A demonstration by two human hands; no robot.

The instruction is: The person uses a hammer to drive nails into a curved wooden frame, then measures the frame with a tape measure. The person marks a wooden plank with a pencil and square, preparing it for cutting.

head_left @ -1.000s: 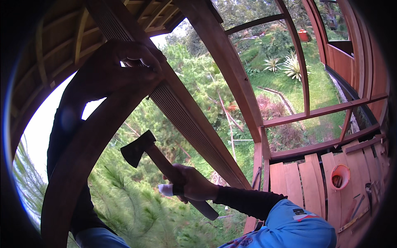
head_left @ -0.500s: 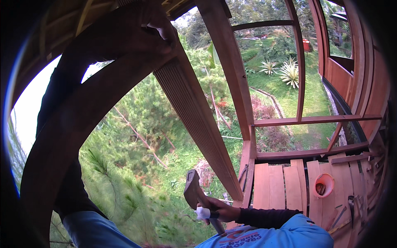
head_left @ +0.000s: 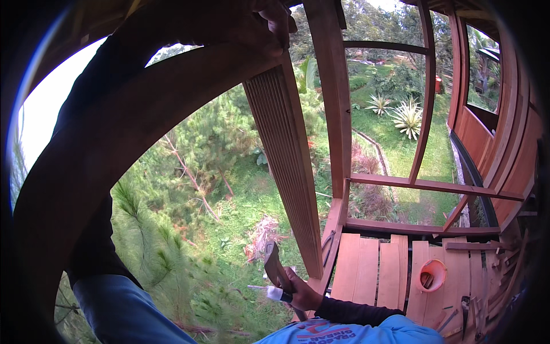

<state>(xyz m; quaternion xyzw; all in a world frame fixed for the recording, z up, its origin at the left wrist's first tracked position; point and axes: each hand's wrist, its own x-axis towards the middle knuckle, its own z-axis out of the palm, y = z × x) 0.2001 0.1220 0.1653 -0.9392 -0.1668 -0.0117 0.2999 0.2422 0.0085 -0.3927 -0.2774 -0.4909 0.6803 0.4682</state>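
My left hand (head_left: 268,26) is raised at the top, its fingers curled over the wooden beam (head_left: 109,143), which looks curved as it sweeps across the left side. Just below those fingers stands the top of a ribbed wooden post (head_left: 281,160). Low in the middle, my right hand (head_left: 305,293) grips a hammer (head_left: 275,266) with its head upward. The same hand also has a thin rod-like tool (head_left: 275,293) with a white and black handle, its exact kind unclear. Shadow hides part of my left hand.
Upright timber frames (head_left: 329,97) stand ahead, with a slope of plants and grass beyond. Floor planks (head_left: 366,264) at the lower right have gaps between them. On them stand an orange bucket (head_left: 432,275) with things inside, hand tools (head_left: 465,312) and wood offcuts (head_left: 510,269).
The view has shifted, so the post and frames stand differently in it. My left hand keeps its hold at the beam. My right hand still grips the hammer, and the thin rod shows more clearly.
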